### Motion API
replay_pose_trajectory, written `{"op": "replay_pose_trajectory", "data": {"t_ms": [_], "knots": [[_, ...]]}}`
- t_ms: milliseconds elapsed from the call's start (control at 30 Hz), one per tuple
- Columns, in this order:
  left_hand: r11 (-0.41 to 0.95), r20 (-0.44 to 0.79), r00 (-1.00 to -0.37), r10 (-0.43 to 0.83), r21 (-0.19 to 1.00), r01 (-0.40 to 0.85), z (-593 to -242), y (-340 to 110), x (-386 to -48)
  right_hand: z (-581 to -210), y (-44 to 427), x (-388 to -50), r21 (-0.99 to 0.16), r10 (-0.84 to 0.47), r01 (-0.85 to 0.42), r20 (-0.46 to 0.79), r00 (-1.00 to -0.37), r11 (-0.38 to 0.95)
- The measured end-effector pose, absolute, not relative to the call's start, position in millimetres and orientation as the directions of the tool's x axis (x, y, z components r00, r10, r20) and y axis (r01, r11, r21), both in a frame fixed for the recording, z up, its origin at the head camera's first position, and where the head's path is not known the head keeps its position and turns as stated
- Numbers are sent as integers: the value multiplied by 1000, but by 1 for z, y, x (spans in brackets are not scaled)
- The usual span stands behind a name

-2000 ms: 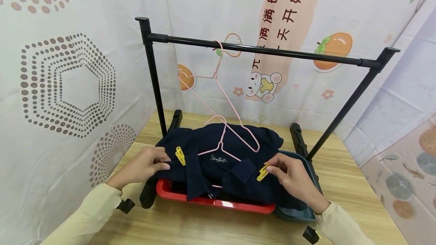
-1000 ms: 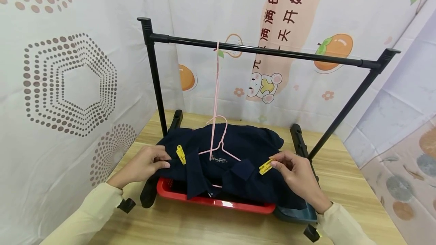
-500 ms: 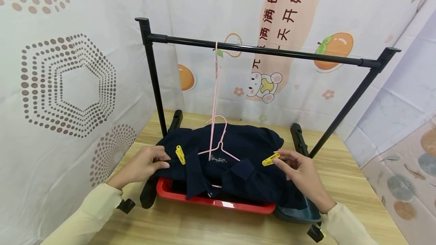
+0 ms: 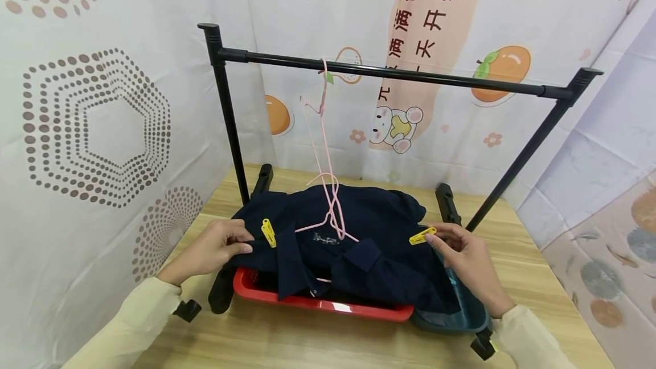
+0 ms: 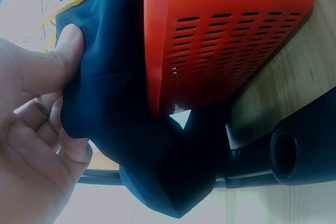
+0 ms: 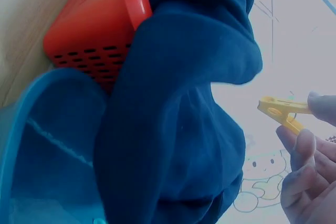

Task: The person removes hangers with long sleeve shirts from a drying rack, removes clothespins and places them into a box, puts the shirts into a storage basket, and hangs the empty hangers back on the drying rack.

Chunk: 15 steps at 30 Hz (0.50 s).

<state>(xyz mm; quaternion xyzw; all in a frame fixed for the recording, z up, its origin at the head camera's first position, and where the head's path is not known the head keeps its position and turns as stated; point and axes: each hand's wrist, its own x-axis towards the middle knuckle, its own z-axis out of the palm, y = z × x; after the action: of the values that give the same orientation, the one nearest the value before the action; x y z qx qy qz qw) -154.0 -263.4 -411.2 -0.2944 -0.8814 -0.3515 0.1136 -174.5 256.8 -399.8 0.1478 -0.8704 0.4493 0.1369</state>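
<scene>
A navy collared shirt (image 4: 379, 209) lies over a red basket (image 4: 328, 306), with a pink hanger (image 4: 328, 222) inside its neck. My left hand (image 4: 215, 250) pinches the shirt's left shoulder between thumb and fingers. Beside it a yellow clothespin (image 4: 269, 233) is clipped on the shirt. In my right hand (image 4: 468, 255) another yellow clothespin (image 4: 422, 236) is pinched by its handles. The right wrist view shows this clothespin (image 6: 281, 109) apart from the cloth. A second pink hanger (image 4: 325, 130) hangs from the rack's bar above the shirt.
The black rack (image 4: 389, 73) spans the wooden table (image 4: 287, 340), its posts standing left and right. A blue basin (image 4: 463, 306) stands right of the red basket, partly under the shirt. Printed curtains (image 4: 123, 113) enclose the back and sides.
My right hand has moved right and slightly up with its clothespin, away from the shirt's right shoulder. The hanging hanger has swung round. My left hand keeps its hold on the shirt.
</scene>
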Motion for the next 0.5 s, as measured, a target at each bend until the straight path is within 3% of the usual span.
{"op": "replay_pose_trajectory", "data": {"t_ms": [500], "knots": [[577, 368, -823, 432, 589, 566, -411, -264, -152, -404, 272, -173, -728, -83, -329, 353, -932, 601]]}}
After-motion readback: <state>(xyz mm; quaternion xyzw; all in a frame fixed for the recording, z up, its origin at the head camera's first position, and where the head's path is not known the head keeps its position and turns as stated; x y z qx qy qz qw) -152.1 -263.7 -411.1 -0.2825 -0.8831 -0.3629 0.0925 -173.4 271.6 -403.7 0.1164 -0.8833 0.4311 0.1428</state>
